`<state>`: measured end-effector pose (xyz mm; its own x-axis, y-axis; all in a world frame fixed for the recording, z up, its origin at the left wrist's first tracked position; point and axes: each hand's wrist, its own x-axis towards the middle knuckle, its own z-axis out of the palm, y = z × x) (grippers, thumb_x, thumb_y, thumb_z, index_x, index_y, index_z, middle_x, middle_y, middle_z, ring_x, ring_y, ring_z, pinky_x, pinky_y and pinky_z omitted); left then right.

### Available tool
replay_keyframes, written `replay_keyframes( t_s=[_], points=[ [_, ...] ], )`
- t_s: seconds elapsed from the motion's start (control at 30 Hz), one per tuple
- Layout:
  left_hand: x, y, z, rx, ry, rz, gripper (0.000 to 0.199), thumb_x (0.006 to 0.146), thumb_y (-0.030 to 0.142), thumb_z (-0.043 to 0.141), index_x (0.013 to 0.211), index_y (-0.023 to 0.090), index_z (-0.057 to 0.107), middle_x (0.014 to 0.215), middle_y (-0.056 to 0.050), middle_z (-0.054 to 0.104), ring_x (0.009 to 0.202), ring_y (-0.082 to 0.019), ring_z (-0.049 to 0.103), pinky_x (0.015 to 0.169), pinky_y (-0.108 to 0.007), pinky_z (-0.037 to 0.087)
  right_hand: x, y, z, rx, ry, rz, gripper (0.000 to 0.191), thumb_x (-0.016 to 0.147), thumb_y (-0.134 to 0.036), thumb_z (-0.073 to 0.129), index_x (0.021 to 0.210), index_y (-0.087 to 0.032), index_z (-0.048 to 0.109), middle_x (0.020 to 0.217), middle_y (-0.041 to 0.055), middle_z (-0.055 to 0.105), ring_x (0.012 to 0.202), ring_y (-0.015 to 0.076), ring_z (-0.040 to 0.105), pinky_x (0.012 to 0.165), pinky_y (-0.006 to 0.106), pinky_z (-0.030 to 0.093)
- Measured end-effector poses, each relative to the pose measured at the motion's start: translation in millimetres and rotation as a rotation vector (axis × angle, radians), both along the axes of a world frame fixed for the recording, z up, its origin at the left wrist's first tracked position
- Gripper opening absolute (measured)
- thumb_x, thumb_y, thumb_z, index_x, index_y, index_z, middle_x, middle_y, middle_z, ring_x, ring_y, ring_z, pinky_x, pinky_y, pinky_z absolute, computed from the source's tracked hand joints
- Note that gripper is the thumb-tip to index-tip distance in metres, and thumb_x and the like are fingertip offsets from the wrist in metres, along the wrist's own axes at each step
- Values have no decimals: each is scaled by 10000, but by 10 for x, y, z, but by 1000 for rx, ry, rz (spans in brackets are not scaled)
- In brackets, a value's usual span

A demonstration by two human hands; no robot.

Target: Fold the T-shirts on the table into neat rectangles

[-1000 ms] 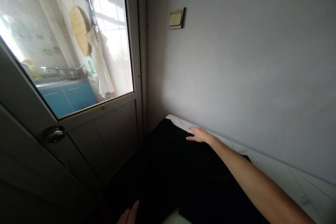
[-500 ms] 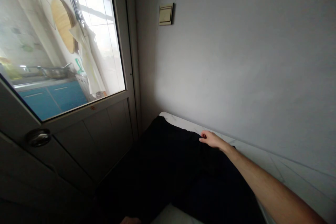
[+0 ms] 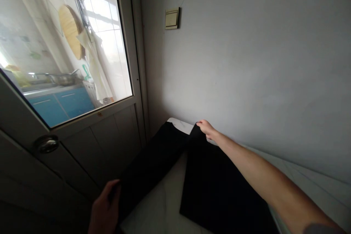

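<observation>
Black trousers (image 3: 219, 186) lie spread over a white marble-patterned table (image 3: 161, 193), their two legs parted with a wedge of tabletop between them. My right hand (image 3: 206, 128) pinches the fabric near the far edge and holds it up in a small peak. At the lower left, my left hand (image 3: 106, 203) has its fingers curled on the outer edge of the left leg. That side is dark, so the fingertips are partly hidden.
A grey wall with a light switch (image 3: 172, 18) stands behind the table. On the left is a door (image 3: 109, 142) with a round knob (image 3: 46, 143); through its glass show blue cabinets (image 3: 74, 100), a pan and a round wooden board (image 3: 70, 31).
My right hand has moved left and up, lifting the far edge of the trousers. My left hand has come further into view, and the gap between the legs has widened.
</observation>
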<state>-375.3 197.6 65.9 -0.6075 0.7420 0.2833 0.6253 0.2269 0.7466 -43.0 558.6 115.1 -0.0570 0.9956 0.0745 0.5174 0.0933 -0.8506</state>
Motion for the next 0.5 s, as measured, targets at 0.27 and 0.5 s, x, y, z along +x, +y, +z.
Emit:
replay_keyframes(
  t_s=[0.27,0.5],
  points=[
    [-690,590,1773,193,451,332,397,941,388,498,1153,94,661,824,21,634,778,-127,623,746,-206,449,-1124,1031,1298,236,205,-56,85,847,-301,523,858,-219,539,792,-2,593,712,150,534,678,276,468],
    [-445,184,1229,278,640,62,323,948,398,491,1052,164,688,915,-26,739,803,-163,699,791,-250,530,-941,943,1062,222,181,-32,89,846,-301,535,809,-220,531,744,-7,577,716,151,532,636,248,443]
  ],
)
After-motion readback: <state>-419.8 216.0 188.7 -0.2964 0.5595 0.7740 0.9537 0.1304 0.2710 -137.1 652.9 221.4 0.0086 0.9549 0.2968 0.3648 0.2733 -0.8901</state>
